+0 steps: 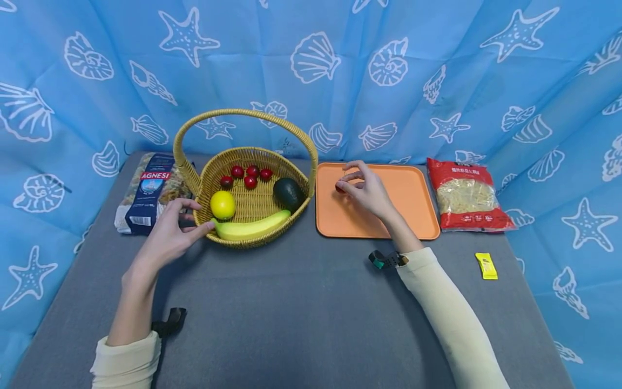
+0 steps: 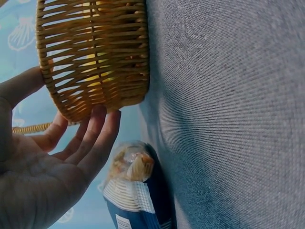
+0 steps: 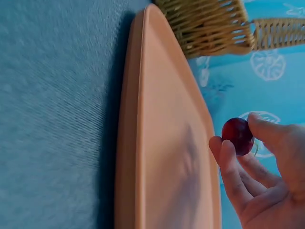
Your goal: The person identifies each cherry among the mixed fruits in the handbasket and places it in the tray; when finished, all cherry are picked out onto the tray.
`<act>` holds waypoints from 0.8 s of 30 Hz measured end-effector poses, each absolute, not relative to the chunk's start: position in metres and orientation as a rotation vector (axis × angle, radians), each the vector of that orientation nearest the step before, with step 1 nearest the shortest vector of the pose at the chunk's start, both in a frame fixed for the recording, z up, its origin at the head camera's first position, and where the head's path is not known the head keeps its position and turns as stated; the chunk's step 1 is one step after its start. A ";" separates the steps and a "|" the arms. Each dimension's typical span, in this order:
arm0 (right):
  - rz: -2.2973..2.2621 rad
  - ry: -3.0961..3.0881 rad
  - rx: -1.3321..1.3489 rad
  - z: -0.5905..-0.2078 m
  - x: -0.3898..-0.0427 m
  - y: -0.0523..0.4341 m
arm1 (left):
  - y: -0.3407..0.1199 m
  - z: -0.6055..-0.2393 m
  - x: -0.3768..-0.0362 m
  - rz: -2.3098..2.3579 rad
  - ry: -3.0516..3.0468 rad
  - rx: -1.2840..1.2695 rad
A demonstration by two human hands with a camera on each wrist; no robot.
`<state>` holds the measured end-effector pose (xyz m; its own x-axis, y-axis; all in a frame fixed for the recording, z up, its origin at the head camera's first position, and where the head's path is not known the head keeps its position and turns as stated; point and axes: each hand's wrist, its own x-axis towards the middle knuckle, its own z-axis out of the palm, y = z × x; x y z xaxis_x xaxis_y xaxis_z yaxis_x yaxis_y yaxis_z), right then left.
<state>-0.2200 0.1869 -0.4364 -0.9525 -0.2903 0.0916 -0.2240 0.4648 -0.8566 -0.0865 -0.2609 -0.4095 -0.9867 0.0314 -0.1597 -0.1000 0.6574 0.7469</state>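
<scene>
While left hand [image 1: 167, 235] around edge of woven wicker basket [image 1: 255, 202], right hand [image 1: 369, 192] in a pinch on glossy, round cherry [image 3: 238, 135].

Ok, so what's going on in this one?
A person's right hand pinches a dark red cherry above the orange tray. The left hand holds the side of the wicker basket, where five more cherries lie with a round yellow fruit, a banana and an avocado.
</scene>
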 end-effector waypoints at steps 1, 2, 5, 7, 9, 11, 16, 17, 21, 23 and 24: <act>-1.503 2.642 -0.457 -0.438 -0.224 0.185 | -0.261 -0.409 -0.086 1.236 2.712 -0.060; -1.490 2.646 -0.447 -0.440 -0.227 0.183 | -0.261 -0.410 -0.086 1.235 2.711 -0.062; -1.417 2.663 -0.422 -0.443 -0.238 0.178 | -0.261 -0.410 -0.087 1.234 2.710 -0.066; -1.366 2.674 -0.425 -0.445 -0.245 0.175 | -0.261 -0.410 -0.087 1.234 2.712 -0.066; -1.296 2.700 -0.441 -0.447 -0.251 0.172 | -0.262 -0.410 -0.088 1.234 2.714 -0.066; -1.260 2.716 -0.457 -0.448 -0.256 0.169 | -0.262 -0.410 -0.088 1.234 2.718 -0.064; -1.245 2.724 -0.491 -0.450 -0.263 0.163 | -0.261 -0.410 -0.088 1.236 2.718 -0.063; -1.231 2.730 -0.502 -0.450 -0.264 0.161 | -0.261 -0.410 -0.088 1.236 2.716 -0.064; -1.190 2.739 -0.520 -0.451 -0.264 0.159 | -0.262 -0.410 -0.088 1.240 2.714 -0.062; -1.184 2.737 -0.511 -0.451 -0.264 0.159 | -0.262 -0.410 -0.088 1.242 2.716 -0.057; -1.196 2.727 -0.503 -0.452 -0.265 0.160 | -0.262 -0.411 -0.088 1.242 2.719 -0.052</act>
<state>-0.2647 0.1597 -0.4520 -0.9374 -0.3476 0.0216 -0.2513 0.6322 -0.7329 -0.0880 -0.2620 -0.4106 -0.9879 0.0315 -0.1518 -0.0941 0.6563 0.7486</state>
